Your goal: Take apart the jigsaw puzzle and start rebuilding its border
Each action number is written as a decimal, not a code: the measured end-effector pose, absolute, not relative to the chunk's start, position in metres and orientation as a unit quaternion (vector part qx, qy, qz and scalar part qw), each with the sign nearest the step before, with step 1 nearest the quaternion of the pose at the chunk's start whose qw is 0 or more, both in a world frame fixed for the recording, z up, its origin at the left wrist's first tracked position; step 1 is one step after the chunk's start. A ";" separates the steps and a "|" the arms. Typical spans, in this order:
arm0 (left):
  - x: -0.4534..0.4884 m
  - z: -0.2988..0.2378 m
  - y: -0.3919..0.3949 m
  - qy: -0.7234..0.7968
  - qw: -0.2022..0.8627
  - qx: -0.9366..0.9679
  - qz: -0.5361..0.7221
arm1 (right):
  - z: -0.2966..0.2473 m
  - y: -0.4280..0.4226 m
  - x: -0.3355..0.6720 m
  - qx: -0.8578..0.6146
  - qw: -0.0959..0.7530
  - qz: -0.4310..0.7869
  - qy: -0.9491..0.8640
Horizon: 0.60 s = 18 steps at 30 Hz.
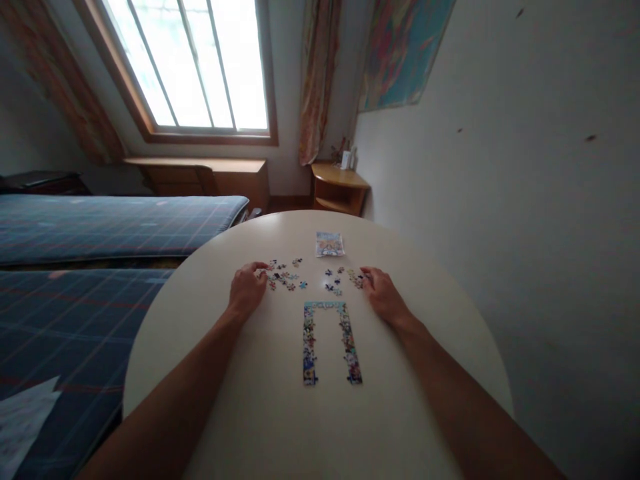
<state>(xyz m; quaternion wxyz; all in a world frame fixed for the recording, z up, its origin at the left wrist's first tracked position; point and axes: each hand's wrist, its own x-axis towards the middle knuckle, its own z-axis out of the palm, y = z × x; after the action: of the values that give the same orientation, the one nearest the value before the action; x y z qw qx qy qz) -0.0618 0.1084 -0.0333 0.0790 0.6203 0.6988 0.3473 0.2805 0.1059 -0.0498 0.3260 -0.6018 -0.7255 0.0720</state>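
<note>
My left hand [246, 292] rests at the left end of a loose pile of jigsaw puzzle pieces [283, 276], thumb and forefinger closed around a piece at its edge. On the other side, my right hand [384, 295] pinches a piece at the edge of a smaller scatter of puzzle pieces [337, 281]. Nearer to me lies a partly joined puzzle border [325, 305], with a light blue top strip and two multicoloured sides. Its bottom side is open. The fingers partly hide the pieces they hold.
A small picture card [329, 245] lies beyond the pieces on the round white table [280, 427]. Beds with plaid covers [100, 230] stand to the left, a white wall [500, 220] to the right. A corner shelf [340, 177] and a window are behind.
</note>
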 end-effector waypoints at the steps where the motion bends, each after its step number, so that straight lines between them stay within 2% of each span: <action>1: -0.066 -0.031 0.108 0.700 0.082 0.623 0.338 | -0.049 0.106 0.282 -0.603 0.328 0.074 -0.723; 6: -0.072 -0.020 0.107 0.683 0.085 0.660 0.302 | -0.048 0.107 0.284 -0.603 0.332 0.082 -0.721; 11: -0.047 -0.021 0.098 0.600 0.085 0.744 0.282 | -0.048 0.107 0.284 -0.603 0.335 0.087 -0.718; 18: -0.038 -0.028 0.093 0.571 0.030 0.780 0.256 | -0.045 0.104 0.283 -0.612 0.333 0.094 -0.711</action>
<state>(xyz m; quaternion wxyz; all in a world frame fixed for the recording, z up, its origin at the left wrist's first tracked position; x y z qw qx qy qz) -0.0377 0.0928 -0.0282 0.0300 0.7796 0.5708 0.2560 0.2827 0.1045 -0.0454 0.3326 -0.6125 -0.7110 0.0936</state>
